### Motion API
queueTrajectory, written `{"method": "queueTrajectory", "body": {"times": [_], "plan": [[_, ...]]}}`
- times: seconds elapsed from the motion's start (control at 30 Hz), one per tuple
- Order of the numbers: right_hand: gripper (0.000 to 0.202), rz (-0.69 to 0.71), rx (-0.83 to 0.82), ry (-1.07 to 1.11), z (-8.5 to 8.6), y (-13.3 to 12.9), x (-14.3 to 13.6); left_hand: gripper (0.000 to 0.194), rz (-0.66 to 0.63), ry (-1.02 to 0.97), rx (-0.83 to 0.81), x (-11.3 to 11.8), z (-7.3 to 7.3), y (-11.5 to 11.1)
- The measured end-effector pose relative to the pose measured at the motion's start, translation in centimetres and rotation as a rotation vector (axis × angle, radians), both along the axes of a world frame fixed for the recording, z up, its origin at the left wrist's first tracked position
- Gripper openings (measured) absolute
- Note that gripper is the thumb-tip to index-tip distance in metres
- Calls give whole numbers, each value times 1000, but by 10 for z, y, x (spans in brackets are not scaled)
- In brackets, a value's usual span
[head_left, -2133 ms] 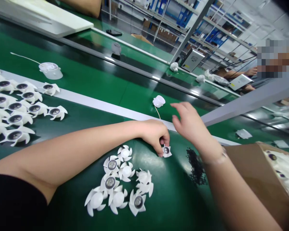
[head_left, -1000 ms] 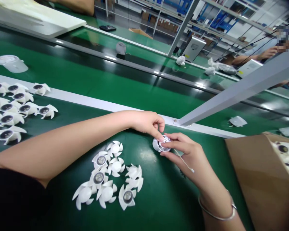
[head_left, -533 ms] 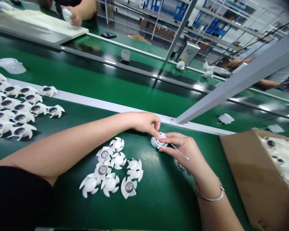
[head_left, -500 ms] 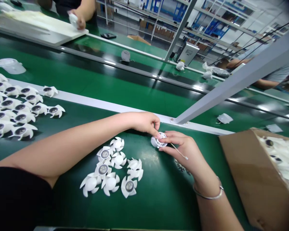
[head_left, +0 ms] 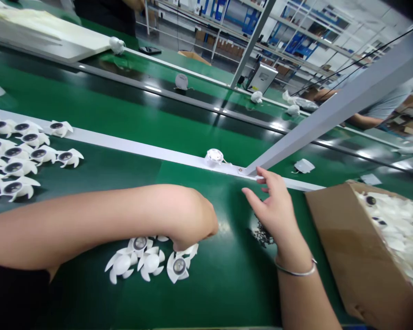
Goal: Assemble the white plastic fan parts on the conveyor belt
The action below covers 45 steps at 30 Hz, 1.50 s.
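Note:
My left hand point(head_left: 196, 220) is curled palm-down over a group of white fan impellers. Its thumb reaches a white fan impeller point(head_left: 192, 250); the fingertips and anything in them are hidden. Nearest in front of me lies another impeller point(head_left: 178, 266) with a metallic hub, beside more impellers point(head_left: 150, 263) partly covered by my forearm. My right hand point(head_left: 271, 199) is open, thumb and fingers apart, holding nothing. Just beyond, a round white housing point(head_left: 214, 156) with a short wire rests on the white rail point(head_left: 151, 150). A pile of small dark pieces point(head_left: 262, 234) lies beside my right hand.
Many impellers point(head_left: 17, 167) stand in rows at the left. A cardboard box point(head_left: 351, 247) of white parts is at the right. A slanted metal post point(head_left: 316, 110) rises from the rail. White parts sit on the green belt point(head_left: 141, 123); people are across it.
The round white housing has gone from between my hands to the rail. My left hand has moved down over the impellers, and my right hand has let go and opened.

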State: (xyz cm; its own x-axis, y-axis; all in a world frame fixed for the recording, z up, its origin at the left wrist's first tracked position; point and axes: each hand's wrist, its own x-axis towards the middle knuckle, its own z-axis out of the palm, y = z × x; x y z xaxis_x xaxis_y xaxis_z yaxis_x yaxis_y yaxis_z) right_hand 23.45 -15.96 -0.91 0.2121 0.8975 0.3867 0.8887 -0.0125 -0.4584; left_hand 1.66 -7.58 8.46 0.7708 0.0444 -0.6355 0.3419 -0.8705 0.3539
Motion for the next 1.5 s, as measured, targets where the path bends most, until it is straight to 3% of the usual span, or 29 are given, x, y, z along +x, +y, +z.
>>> {"method": "queueTrajectory", "body": {"times": [0.07,0.13,0.27,0.53,0.73,0.87,1.0,1.17,1.23,1.33,1.5], "plan": [[32,-31,-137,111,7,-6,11,40,28,-24,-24,3,-9,7],[20,40,-324,171,16,-13,17,34,43,-70,-47,5,-16,16],[20,183,-587,135,28,-23,17,46,78,-149,-99,5,-26,35],[20,179,-839,91,31,-32,10,46,50,-320,-196,10,-43,57],[23,185,-703,-88,25,-36,-1,34,49,-391,-265,15,-48,61],[23,42,-611,-357,16,-43,-15,32,83,-453,-301,19,-56,62],[23,-78,-692,-476,16,-43,-28,24,54,-547,-239,24,-67,64],[19,-79,-762,-378,21,-34,-22,36,144,-683,-73,25,-71,69],[14,30,-669,-233,22,-28,-19,44,136,-672,-119,25,-71,71],[8,177,-459,9,19,-18,-19,38,109,-652,-204,28,-77,73],[7,275,-305,142,8,-6,-32,29,116,-644,-339,31,-90,74]]}}
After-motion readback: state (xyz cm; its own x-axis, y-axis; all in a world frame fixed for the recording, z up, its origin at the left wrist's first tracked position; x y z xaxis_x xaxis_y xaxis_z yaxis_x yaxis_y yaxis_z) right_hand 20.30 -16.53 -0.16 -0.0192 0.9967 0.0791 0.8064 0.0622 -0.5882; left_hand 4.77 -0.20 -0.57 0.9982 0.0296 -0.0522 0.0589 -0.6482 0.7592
